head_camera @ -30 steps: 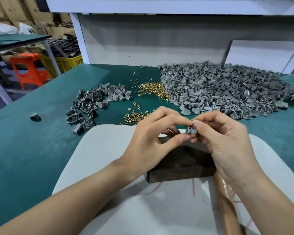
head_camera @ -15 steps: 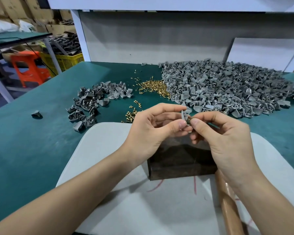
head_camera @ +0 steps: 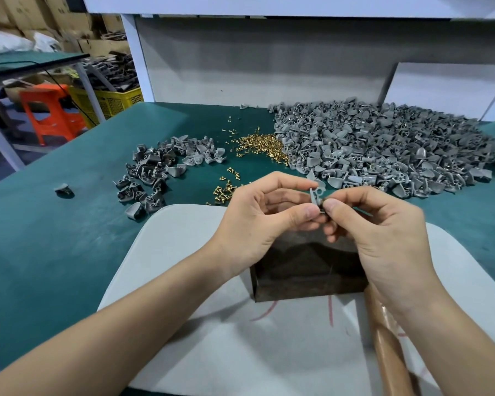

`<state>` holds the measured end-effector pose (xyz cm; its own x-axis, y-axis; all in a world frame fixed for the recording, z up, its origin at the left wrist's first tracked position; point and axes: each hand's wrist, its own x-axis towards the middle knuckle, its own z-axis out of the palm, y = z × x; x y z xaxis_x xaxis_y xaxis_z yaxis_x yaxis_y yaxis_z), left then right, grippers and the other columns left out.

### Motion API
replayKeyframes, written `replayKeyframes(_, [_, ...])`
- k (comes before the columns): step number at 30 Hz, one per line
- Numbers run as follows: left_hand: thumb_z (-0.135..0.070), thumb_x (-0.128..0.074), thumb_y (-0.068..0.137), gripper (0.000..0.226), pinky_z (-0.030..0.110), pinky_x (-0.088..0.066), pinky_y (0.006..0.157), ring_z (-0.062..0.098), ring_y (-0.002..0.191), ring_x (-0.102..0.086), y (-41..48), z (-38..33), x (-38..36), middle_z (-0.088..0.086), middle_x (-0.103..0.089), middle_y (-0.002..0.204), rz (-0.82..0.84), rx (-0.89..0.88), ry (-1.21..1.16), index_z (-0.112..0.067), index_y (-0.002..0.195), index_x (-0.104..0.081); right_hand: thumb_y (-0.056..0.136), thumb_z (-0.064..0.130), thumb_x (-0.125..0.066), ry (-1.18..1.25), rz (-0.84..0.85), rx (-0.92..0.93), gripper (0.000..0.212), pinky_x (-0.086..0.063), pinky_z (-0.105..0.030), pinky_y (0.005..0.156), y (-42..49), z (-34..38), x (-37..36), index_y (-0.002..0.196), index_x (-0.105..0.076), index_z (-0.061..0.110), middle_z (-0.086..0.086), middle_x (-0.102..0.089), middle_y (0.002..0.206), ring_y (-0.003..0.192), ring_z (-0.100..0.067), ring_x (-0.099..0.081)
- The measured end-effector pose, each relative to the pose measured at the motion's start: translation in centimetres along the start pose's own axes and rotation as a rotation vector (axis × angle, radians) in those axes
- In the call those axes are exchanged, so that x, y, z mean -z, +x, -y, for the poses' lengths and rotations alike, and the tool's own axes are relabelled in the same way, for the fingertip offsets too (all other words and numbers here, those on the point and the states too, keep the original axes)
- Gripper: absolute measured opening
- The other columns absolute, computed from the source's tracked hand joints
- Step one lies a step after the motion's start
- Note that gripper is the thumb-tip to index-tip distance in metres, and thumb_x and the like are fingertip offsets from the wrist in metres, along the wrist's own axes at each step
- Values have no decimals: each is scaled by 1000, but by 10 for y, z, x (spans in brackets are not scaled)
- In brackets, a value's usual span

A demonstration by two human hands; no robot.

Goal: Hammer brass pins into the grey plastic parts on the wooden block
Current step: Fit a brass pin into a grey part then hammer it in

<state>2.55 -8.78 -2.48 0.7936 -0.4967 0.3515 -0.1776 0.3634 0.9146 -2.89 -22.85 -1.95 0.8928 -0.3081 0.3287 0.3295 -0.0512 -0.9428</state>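
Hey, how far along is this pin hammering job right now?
Done: perhaps the small pile of grey parts on the left, though I cannot see pins in them. In hand: the left hand and right hand both pinch one grey part above the wooden block. Left: the large pile on the right and the brass pins, with the brown handle untouched.

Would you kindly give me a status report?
Left hand and right hand both pinch grey part, above block. Part not yet on block. Nothing seen in the way.
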Motion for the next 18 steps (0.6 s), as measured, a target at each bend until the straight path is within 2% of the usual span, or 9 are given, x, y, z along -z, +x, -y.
replayKeyframes(9, [-6,-68,68,25,24,-58,69,11,71,-69,1,3,1,-1,-71,75,-11,5,38,-5,92,-61,81,3,-67,2,3,-44,18,-53,-19,51,-1,1,-1,67,-69,15,-3,-63,54,48,-9,-58])
replayKeyframes(14, [-8,-69,66,26,26,-59,71,11,69,-68,1,4,1,-1,-70,74,-31,17,71,-6,90,-61,81,2,-67,4,21,-56,22,-49,-17,48,1,-1,1,66,-72,18,-2,-63,54,48,-9,-57])
replayKeyframes(18, [4,-66,73,20,24,-58,67,11,67,-68,1,4,1,-1,-71,73,-15,44,48,-5,89,-60,80,2,-67,1,32,-67,23,-46,-16,45,2,-3,2,67,-73,19,-3,-63,54,47,-9,-56])
